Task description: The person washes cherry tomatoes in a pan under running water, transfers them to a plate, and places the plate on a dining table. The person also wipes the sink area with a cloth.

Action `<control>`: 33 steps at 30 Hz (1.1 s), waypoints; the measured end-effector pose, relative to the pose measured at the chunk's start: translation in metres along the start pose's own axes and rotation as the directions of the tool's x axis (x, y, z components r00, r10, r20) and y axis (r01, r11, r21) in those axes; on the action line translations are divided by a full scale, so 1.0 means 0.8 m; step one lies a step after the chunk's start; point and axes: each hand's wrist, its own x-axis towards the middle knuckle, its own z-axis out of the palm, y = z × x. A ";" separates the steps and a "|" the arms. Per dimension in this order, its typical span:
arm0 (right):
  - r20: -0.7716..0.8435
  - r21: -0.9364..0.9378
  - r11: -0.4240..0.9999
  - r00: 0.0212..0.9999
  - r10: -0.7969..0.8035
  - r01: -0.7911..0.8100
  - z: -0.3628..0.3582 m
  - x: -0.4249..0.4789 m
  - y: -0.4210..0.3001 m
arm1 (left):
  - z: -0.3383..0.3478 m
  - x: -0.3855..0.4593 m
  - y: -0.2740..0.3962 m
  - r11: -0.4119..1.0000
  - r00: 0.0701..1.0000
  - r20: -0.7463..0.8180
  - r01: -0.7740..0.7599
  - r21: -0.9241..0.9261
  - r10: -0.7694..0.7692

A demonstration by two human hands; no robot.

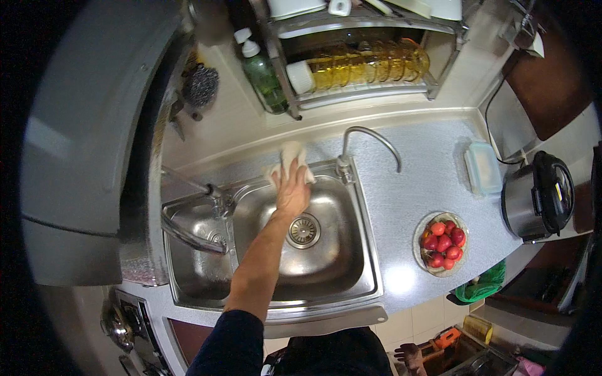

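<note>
My left hand (292,192) reaches across the steel double sink and holds a pale cloth (294,157). The cloth lies bunched against the back rim of the larger sink basin (324,268), partly over the countertop behind it. Under my wrist is the basin's drain strainer (304,230). A slim gooseneck tap (371,131) rises at the basin's back right corner. The main faucet (195,237) stands left of my forearm, its spout over the smaller basin (188,277). Low at the bottom right, my right hand (411,356) hangs in shadow with its fingers spread, holding nothing.
On the right of the counter (400,202) sit a plate of red fruit (443,244), a lidded plastic container (484,168) and an electric cooker (536,197). A rack (367,96) with an oil bottle (362,70) stands behind. A green-lined bin (482,282) is below the counter edge.
</note>
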 end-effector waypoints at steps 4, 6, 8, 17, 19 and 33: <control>0.038 -0.402 0.868 0.952 -0.304 0.293 0.099 -0.028 -0.053 | -0.044 -0.001 -0.061 0.960 0.974 0.219 -0.116 0.257 0.059; -0.044 -0.395 0.901 0.975 -0.216 0.181 0.091 -0.014 -0.058 | -0.074 -0.010 -0.105 0.939 0.946 0.214 0.174 0.297 -0.243; -0.134 -0.657 0.747 0.960 -0.247 0.101 0.106 -0.017 -0.061 | -0.074 -0.036 -0.126 0.904 0.922 0.150 0.301 0.304 -0.357; -0.169 -0.570 0.821 0.976 -0.134 0.014 0.109 0.010 -0.035 | -0.071 -0.258 -0.187 0.987 0.991 0.032 0.122 0.106 -0.126; -0.185 -0.652 0.758 0.972 -0.144 -0.012 0.124 0.008 -0.033 | -0.091 -0.291 -0.218 0.974 0.967 0.115 0.224 0.027 -0.226; -0.343 -0.328 0.934 0.902 -0.261 0.145 0.135 -0.073 0.051 | -0.056 -0.165 -0.467 0.964 0.942 0.236 0.202 0.173 -0.239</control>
